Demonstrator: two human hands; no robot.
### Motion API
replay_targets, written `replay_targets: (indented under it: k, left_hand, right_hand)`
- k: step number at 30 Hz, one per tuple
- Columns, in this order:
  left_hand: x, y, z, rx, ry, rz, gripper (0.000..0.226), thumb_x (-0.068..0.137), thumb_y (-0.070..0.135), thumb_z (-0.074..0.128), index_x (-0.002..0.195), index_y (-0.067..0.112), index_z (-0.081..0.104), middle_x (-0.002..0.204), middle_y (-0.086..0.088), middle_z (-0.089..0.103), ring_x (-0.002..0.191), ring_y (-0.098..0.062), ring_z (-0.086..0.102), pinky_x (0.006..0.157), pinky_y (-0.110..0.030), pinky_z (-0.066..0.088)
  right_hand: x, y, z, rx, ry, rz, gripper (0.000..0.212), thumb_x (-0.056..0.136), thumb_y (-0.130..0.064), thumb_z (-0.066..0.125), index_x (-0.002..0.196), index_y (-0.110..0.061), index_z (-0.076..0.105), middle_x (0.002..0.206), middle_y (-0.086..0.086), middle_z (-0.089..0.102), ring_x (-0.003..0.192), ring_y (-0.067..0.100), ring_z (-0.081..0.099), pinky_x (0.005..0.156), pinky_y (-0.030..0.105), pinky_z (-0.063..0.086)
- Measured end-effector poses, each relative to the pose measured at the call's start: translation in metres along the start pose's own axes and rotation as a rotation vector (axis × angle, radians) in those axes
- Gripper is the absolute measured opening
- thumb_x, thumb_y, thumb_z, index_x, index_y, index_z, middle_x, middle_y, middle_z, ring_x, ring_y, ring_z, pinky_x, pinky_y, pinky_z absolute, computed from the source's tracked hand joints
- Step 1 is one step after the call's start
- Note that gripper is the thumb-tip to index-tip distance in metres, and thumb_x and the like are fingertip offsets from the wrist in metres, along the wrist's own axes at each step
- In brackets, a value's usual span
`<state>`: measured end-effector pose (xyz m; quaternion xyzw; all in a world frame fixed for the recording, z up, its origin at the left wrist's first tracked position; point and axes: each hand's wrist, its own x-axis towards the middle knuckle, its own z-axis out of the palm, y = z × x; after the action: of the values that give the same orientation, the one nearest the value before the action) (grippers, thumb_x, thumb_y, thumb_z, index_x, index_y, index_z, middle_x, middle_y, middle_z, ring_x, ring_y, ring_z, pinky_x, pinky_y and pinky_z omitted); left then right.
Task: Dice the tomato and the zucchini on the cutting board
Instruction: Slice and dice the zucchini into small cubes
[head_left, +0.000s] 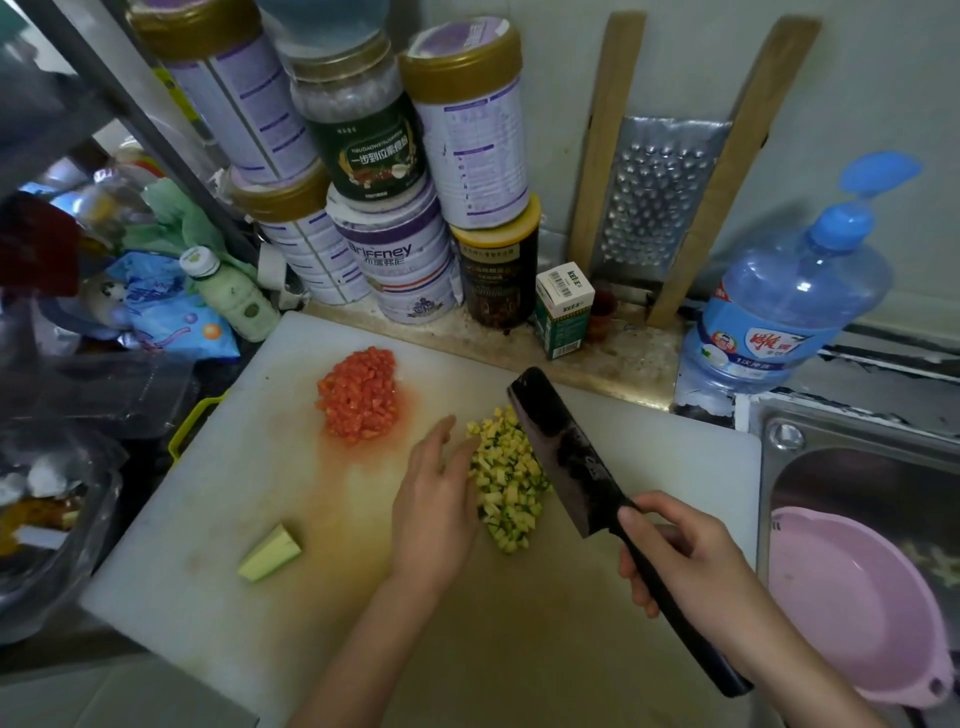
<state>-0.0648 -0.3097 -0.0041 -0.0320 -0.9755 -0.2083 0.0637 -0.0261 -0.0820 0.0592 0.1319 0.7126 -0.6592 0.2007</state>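
Note:
On the white cutting board (218, 519) a heap of red tomato dice (358, 395) lies at the far left. A pile of yellow-green zucchini dice (511, 486) lies in the middle. My left hand (436, 499) rests with straight fingers against the left side of that pile. My right hand (685, 556) grips the black handle of a dark cleaver (566, 452), whose blade stands along the right side of the zucchini pile. A single uncut zucchini wedge (270, 553) lies near the board's left front.
Stacked tins and jars (384, 171) stand against the wall behind the board, with a small green box (563, 309), a metal grater (657, 202) and a blue water bottle (779, 306). A sink holding a pink basin (852, 613) is to the right. Bags and clutter crowd the left.

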Motion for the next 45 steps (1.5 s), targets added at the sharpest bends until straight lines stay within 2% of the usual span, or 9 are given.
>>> replay_targets:
  k: [3,8,14,19,25,28,33,37,45]
  left_hand:
    - [-0.016,-0.016,-0.009,0.038,0.018,-0.026,0.041,0.078,0.006,0.075,0.117,0.013,0.068,0.142,-0.014,0.050,0.126,-0.032,0.052,0.090,-0.042,0.053]
    - [-0.053,-0.074,-0.025,0.095,0.038,-0.120,0.052,0.070,0.000,0.079,0.119,0.009,0.066,0.133,-0.018,0.055,0.115,-0.038,0.058,0.091,-0.048,0.051]
    - [-0.094,-0.134,-0.057,0.136,0.117,-0.200,0.052,0.073,0.000,0.078,0.123,0.004,0.064,0.128,-0.021,0.059,0.111,-0.040,0.059,0.084,-0.049,0.056]
    - [-0.104,-0.172,-0.059,0.088,0.145,-0.182,0.038,0.084,0.019,0.069,0.119,0.002,0.065,0.119,-0.021,0.063,0.101,-0.040,0.063,0.078,-0.046,0.055]
    - [-0.121,-0.199,-0.044,-0.117,0.067,-0.142,0.037,0.093,0.021,0.056,0.128,0.009,0.063,0.124,-0.014,0.063,0.108,-0.033,0.060,0.086,-0.044,0.056]
    - [-0.118,-0.207,-0.050,-0.124,0.120,-0.083,0.043,0.088,0.032,0.044,0.115,0.010,0.070,0.111,-0.008,0.068,0.096,-0.027,0.063,0.073,-0.038,0.059]
    - [-0.113,-0.215,-0.043,-0.154,0.170,-0.054,0.035,0.089,0.039,0.044,0.093,0.013,0.067,0.094,0.000,0.063,0.085,-0.019,0.056,0.061,-0.030,0.051]
    - [-0.110,-0.216,-0.035,-0.236,0.196,-0.002,0.026,0.089,0.037,0.048,0.087,0.017,0.064,0.093,0.005,0.064,0.087,-0.012,0.052,0.070,-0.027,0.040]
    - [-0.116,-0.185,-0.017,-0.387,0.207,-0.001,0.028,0.090,0.036,0.056,0.098,0.015,0.072,0.100,0.006,0.067,0.092,-0.011,0.056,0.079,-0.022,0.044]
  right_hand:
    - [-0.008,0.009,0.002,-0.085,0.020,-0.029,0.008,0.093,-0.016,0.058,0.091,-0.017,0.066,0.059,0.007,0.059,0.049,0.022,0.053,0.048,0.032,0.044]
    - [-0.018,0.019,0.016,-0.284,0.065,-0.152,0.019,0.089,-0.022,0.061,0.099,-0.038,0.062,0.069,-0.003,0.065,0.054,0.011,0.062,0.058,0.026,0.051]
    - [-0.034,0.013,0.059,-0.259,0.005,-0.159,0.022,0.091,-0.016,0.059,0.107,-0.030,0.063,0.064,0.005,0.061,0.053,0.018,0.057,0.052,0.031,0.049]
    - [-0.039,0.013,0.113,-0.313,-0.023,-0.197,0.022,0.093,-0.020,0.057,0.112,-0.030,0.060,0.061,0.000,0.058,0.050,0.012,0.051,0.048,0.026,0.043]
    - [-0.045,0.018,0.177,-0.313,0.058,-0.208,0.016,0.092,-0.030,0.053,0.105,-0.028,0.063,0.058,0.005,0.054,0.048,0.019,0.050,0.045,0.032,0.042]
    - [-0.045,0.022,0.204,-0.310,0.075,-0.194,0.016,0.096,-0.024,0.050,0.104,-0.030,0.063,0.056,0.008,0.054,0.046,0.021,0.048,0.046,0.033,0.039]
    - [-0.045,0.036,0.220,-0.313,0.041,-0.126,0.022,0.097,-0.017,0.049,0.107,-0.025,0.066,0.055,0.010,0.054,0.046,0.021,0.046,0.043,0.028,0.037]
    - [-0.043,0.036,0.215,-0.262,-0.005,-0.067,0.026,0.096,-0.019,0.050,0.101,-0.034,0.070,0.059,0.014,0.059,0.045,0.023,0.046,0.044,0.027,0.034]
    - [-0.030,0.033,0.199,-0.257,-0.111,-0.046,0.024,0.081,-0.042,0.056,0.097,-0.035,0.072,0.062,0.009,0.060,0.046,0.020,0.050,0.041,0.025,0.037]
